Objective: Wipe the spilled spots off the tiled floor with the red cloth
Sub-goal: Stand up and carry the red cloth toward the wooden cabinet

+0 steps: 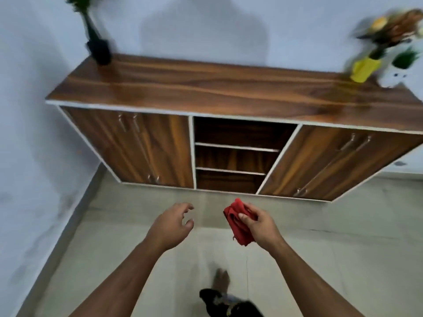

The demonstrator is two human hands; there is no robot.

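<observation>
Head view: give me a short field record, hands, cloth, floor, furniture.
left hand: open, holds nothing, fingers loosely curled
right hand: grips the red cloth, bunched, held above the floor
tiled floor: pale tiles; spots not discernible, image blurred
cabinet: wooden, against the wall, open middle shelves
on cabinet: black vase at left, yellow vase at right

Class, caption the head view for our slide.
Right hand holds red cloth above tiled floor; left hand open.
</observation>
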